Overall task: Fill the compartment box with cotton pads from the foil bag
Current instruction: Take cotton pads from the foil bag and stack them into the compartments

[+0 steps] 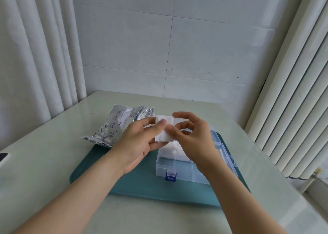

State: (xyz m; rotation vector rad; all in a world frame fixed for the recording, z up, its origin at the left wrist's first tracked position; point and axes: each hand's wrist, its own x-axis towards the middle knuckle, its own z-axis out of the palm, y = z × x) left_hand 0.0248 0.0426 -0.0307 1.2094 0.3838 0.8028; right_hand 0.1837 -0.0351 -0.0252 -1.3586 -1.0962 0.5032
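When read from the near edge of the surface outward, begins with a teal tray set across the middle. Bears on its right half the clear compartment box, open on top, blue latch turned to the near edge. Looks unfilled in the near compartments; shows white cotton pads already packed in the far left one. Just above that far left compartment: a small stack of pads, gripped from both sides. Pinches it from the left with the left hand, thumb on the face turned this way, fingers behind. Pinches its right edge with the right hand, between thumb and forefinger, remaining fingers loosely curled. Keeps it roughly on edge, long side up and down, flat face toward the camera. Turns on this: hangs over and slightly beyond the partly filled compartment, so probably needs only tipping flat and lowering, with neither hand the nearer. Farther back and left, at the tray's far left corner and partly off it: the crumpled foil bag, what looks like its open end toward the stack, nearer the left hand than the right. Ends at a tiled wall.
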